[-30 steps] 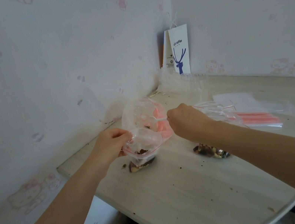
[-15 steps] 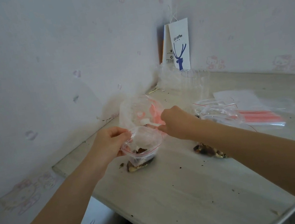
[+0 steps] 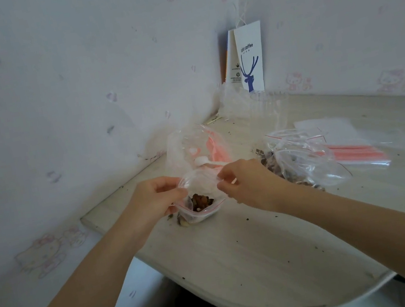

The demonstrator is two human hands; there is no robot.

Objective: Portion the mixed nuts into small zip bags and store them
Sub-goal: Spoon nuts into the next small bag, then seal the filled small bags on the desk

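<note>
While it rests on the table (image 3: 265,250), the small clear zip bag (image 3: 202,184), red-edged with brown nuts (image 3: 201,202) inside, is pinched at its open mouth by the left hand (image 3: 154,200) and the right hand (image 3: 248,184)

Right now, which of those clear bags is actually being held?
The small zip bag with nuts, at the front: the left hand and right hand pinch its open mouth. The spoon bag behind it and the nut bag to the right lie unheld.
</note>
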